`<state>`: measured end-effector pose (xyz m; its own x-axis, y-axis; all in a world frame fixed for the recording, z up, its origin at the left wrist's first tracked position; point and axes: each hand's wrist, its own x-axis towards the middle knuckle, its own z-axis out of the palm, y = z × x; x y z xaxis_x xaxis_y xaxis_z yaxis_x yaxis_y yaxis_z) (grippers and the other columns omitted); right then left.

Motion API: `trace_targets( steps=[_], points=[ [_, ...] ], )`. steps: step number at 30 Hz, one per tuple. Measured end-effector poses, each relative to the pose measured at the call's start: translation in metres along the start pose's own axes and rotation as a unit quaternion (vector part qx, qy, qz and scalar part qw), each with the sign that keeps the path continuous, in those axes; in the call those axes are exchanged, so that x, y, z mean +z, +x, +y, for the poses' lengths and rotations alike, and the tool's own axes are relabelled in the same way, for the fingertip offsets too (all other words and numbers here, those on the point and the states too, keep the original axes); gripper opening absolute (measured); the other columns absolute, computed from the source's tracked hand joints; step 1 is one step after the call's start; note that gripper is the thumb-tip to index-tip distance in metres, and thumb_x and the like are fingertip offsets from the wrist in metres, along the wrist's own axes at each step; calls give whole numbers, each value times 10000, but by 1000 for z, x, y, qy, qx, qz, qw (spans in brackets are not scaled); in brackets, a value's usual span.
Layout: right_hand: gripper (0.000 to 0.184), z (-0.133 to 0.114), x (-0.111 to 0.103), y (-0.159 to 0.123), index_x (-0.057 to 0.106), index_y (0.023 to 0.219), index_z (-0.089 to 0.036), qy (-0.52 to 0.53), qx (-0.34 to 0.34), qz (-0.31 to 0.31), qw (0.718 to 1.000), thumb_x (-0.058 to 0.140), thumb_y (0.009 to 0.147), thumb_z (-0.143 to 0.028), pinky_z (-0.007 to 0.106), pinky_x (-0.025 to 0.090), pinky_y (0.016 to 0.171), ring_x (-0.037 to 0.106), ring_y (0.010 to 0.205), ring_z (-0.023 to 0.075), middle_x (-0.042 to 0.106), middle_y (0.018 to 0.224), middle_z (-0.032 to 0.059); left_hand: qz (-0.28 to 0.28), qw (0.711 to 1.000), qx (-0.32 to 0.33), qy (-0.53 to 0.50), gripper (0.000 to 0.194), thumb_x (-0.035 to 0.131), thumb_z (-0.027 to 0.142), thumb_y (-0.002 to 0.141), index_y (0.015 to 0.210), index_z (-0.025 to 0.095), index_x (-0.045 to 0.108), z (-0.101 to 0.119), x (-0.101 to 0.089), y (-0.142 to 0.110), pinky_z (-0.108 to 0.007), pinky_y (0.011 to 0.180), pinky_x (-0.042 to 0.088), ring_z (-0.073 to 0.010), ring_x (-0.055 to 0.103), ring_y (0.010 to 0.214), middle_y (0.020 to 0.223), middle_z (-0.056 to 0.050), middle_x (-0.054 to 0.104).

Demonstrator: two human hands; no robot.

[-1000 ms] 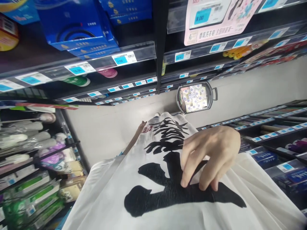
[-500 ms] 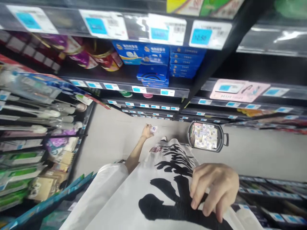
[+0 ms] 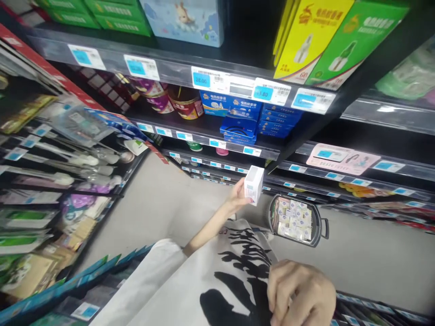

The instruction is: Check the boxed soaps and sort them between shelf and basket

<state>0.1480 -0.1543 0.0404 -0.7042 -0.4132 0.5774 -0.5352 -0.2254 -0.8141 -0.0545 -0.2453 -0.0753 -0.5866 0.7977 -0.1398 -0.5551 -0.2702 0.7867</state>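
In my left hand (image 3: 238, 195) is a small white box (image 3: 253, 184) with pale print, its fingers and thumb wrapped round the left side. That arm reaches forward over the floor, and the box appears in front of the lower shelves. Close to the camera, my right hand (image 3: 301, 294) hovers before the white shirt (image 3: 176, 283) with black print. Its fingers are loosely curled, with nothing seen in them; the lower part is cut off by the frame. On the floor to the right stands a dark basket (image 3: 317, 226) of small light-coloured packs (image 3: 295, 218).
Ahead are dark shelves with price tags (image 3: 273, 93), blue boxes (image 3: 239, 129), and yellow (image 3: 312, 36) and green (image 3: 356, 43) boxes above. At left, hanging goods (image 3: 78, 158) line another rack. A grey floor (image 3: 146, 199) lies between.
My left hand has come up and to the right with the white box, which looks larger now. My right hand is slightly lower in view. The camera has tilted up, showing more upper shelf.
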Motion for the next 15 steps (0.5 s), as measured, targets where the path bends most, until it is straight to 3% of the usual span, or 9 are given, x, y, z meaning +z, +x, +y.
trace_targets(
  steps=[3,5,7,9,11,15],
  points=[
    [376,-5,8,10,798,1022,-175,9,-4,8,1000,755,922,-536,212,565,908,738,885,163,807,846,67,-13,1000,-25,-13,1064,1035,511,362,1293,190,630,11,1,-10,-489,974,547,-366,684,1137,1154,-121,740],
    [475,-5,14,18,765,1232,-185,21,17,20,999,768,910,-535,272,550,1020,724,1090,208,813,1072,112,-22,999,-37,1,1028,1042,493,360,1259,185,650,15,-4,-13,-494,978,548,-362,696,1116,1081,-107,759],
    [698,-4,22,27,642,1448,-177,32,55,10,998,741,903,-601,391,488,1155,610,1360,305,689,1406,193,-30,998,-41,22,926,1040,496,376,1172,181,686,17,-13,-15,-481,975,553,-344,712,1073,1008,-89,769],
    [862,-2,28,35,491,1577,-166,53,81,-50,994,666,913,-686,491,374,1250,426,1528,378,485,1610,232,-39,997,-39,50,816,1034,511,395,1068,178,714,20,-21,-17,-459,939,567,-312,729,988,948,-74,773],
    [900,-1,31,42,404,1623,-174,68,101,-111,986,618,930,-706,505,283,1293,326,1576,380,402,1652,221,-49,995,-30,80,734,1027,520,422,995,173,729,25,-27,-20,-439,915,576,-278,732,926,931,-67,777],
    [890,-3,30,49,371,1638,-216,62,131,-163,976,655,927,-668,461,188,1327,321,1576,345,397,1654,176,-54,991,5,125,702,1014,543,447,971,165,739,35,-32,-32,-448,939,579,-274,730,945,968,-74,780]
  ],
)
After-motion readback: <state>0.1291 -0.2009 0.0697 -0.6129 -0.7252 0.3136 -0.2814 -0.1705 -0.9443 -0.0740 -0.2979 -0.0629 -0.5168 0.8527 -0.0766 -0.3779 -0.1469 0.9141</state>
